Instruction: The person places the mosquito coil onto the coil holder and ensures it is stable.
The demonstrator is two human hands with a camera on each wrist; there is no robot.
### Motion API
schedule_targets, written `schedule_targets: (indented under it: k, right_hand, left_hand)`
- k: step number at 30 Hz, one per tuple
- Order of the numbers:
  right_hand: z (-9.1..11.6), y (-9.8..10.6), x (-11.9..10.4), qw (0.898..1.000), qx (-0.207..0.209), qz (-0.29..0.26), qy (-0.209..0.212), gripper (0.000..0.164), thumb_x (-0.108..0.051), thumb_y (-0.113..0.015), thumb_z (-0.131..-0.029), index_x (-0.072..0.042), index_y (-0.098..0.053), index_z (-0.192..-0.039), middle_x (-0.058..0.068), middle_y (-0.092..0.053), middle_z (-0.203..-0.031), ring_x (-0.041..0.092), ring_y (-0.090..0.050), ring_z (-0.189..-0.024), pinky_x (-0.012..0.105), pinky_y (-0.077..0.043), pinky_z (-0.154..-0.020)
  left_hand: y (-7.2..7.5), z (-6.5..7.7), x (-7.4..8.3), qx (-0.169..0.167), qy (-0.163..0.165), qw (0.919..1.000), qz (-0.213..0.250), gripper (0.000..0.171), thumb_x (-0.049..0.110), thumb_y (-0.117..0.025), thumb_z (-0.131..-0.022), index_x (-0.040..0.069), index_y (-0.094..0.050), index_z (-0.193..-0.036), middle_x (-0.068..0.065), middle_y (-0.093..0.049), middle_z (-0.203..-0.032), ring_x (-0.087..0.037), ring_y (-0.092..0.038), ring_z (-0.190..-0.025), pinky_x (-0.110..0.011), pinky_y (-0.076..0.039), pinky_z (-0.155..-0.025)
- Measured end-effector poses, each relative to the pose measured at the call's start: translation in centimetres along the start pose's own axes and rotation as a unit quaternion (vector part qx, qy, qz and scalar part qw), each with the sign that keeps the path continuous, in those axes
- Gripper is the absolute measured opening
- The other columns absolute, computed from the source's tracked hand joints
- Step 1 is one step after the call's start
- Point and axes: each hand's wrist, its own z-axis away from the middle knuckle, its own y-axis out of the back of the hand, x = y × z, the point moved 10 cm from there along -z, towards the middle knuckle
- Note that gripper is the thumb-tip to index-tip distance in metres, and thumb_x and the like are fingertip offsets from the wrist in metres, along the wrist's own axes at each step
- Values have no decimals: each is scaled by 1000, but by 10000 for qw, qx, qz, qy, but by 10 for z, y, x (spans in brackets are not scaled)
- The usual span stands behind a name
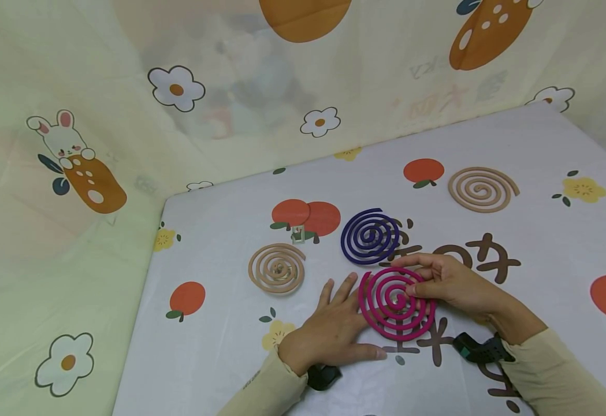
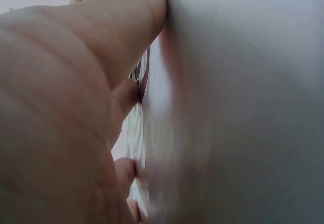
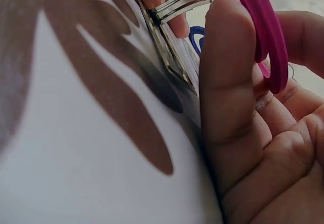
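Note:
In the head view my right hand (image 1: 450,286) pinches a pink mosquito coil (image 1: 367,309) between thumb and fingers at its right side. Under that coil a metal coil stand (image 3: 172,62) lies on the table, its prongs raised to the coil in the right wrist view. My left hand (image 1: 331,332) rests with spread fingers on the table; its index fingertip reaches under the coil and touches the stand. Just behind lies a dark blue coil (image 1: 351,249). To the left is a tan coil (image 1: 253,277) with a metal stand at its centre.
A second tan coil (image 1: 482,208) lies at the back right. A small metal stand (image 1: 298,234) sits between the left tan coil and the blue one. The printed cloth (image 1: 219,370) covers the table, with a hanging cloth wall (image 1: 251,144) behind.

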Motion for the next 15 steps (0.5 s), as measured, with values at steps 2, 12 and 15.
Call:
schedule_targets:
  k: [2,12,15]
  right_hand:
    - [0,0,0,10000,-8,-6,10,53,-5,-65,-102,13,-43,-146,21,-75,-118,24,-76,-105,31,-60,-89]
    - [0,-1,-1,10000,-60,34,-4,54,-5,-66,-101,14,-43,-146,22,-75,-117,23,-76,-104,31,-60,-88]
    - [0,-2,-1,9999,-81,85,3,54,-5,-66,-101,13,-43,-147,22,-76,-114,23,-76,-102,30,-60,-88]
  left_hand:
    - [0,0,0,8,2,10000,-18,81,70,-58,-95,43,-27,-164,0,-12,-176,-31,1,-162,-67,-11,-124]
    - [0,0,0,-1,19,10000,40,83,70,-59,-94,41,-26,-165,0,-13,-176,-31,1,-162,-67,-11,-124]
    - [0,0,0,-12,25,10000,80,83,70,-59,-94,41,-25,-165,0,-13,-176,-31,1,-162,-67,-10,-124]
